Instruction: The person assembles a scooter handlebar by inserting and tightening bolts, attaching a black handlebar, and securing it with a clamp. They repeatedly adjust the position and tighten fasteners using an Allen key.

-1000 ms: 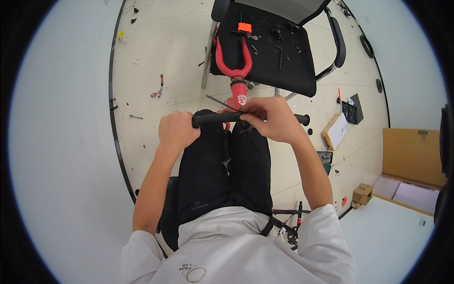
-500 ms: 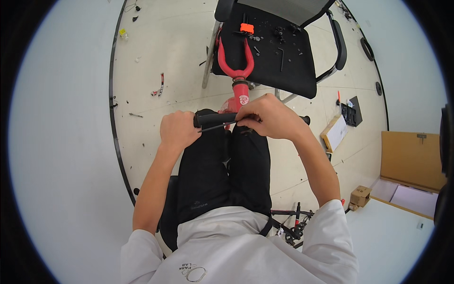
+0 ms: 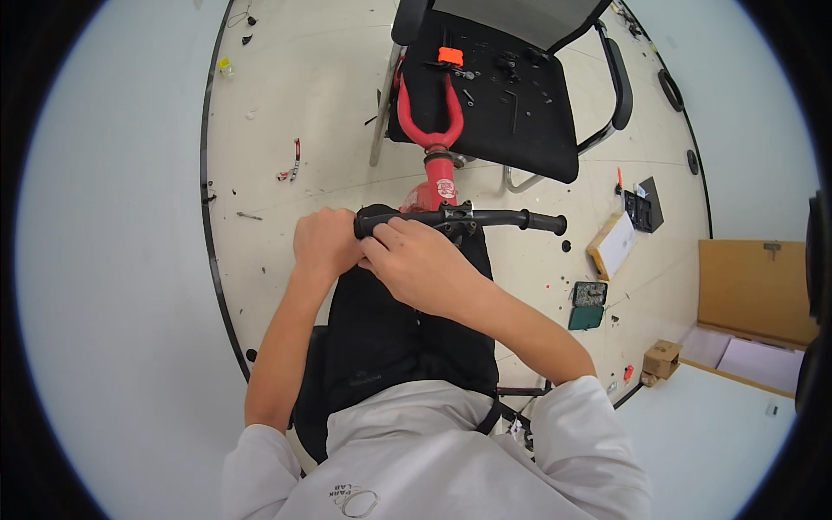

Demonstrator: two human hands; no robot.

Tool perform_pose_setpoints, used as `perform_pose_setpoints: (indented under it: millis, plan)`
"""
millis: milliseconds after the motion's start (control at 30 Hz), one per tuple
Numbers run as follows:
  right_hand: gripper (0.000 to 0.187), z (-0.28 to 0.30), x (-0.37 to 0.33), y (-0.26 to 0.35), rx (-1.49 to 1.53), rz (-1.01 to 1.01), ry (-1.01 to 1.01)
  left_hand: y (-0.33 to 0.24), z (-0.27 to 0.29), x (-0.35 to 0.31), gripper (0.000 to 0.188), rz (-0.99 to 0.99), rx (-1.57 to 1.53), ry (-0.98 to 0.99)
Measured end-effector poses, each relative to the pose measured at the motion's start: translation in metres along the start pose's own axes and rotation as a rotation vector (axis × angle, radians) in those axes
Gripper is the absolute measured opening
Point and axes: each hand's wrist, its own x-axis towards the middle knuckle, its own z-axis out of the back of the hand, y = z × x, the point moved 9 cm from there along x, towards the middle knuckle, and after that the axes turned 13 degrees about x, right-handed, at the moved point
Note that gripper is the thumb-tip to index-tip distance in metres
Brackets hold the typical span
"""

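I see both hands at the handlebar's near-left end | left hand (image 3: 325,244) and right hand (image 3: 416,260) closed on the grip (image 3: 374,222) | handlebar (image 3: 485,217) already clamped on red frame (image 3: 433,130) (wheels absent) | loose parts left on far chair (image 3: 520,121)

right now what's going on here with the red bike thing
A seated person is working on a black handlebar mounted on a red bike frame. The left hand is wrapped around the bar's left grip end, and the right hand rests on the bar beside it, near the stem clamp. The frame's fork leans on a black chair with small tools and parts scattered on its seat.
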Motion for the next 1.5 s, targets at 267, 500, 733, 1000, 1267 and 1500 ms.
perform_pose_setpoints:
  millis: [267,500,733,1000,1267,1500]
  plan:
    - [0.026,0.012,-0.025,0.017,0.057,0.07,-0.168,0.002,-0.005,-0.001,0.019,0.034,-0.013,-0.112]
    - [0.016,0.043,-0.061,0.023,0.125,0.088,-0.219,0.002,0.002,-0.001,0.017,0.023,-0.016,-0.177]
    - [0.032,0.058,-0.102,0.009,0.019,0.003,-0.256,0.0,0.002,0.006,0.016,0.004,0.006,-0.113]
    - [0.033,0.072,-0.147,-0.019,0.087,-0.219,-0.551,-0.004,0.0,0.004,0.018,-0.017,-0.011,-0.1]
    - [0.007,0.092,-0.189,-0.104,0.379,-0.579,-0.857,-0.004,-0.002,0.004,0.017,-0.059,0.001,-0.166]
    - [0.017,0.113,-0.135,-0.18,0.537,-0.771,-0.533,-0.008,-0.001,0.003,0.024,-0.055,-0.018,-0.151]
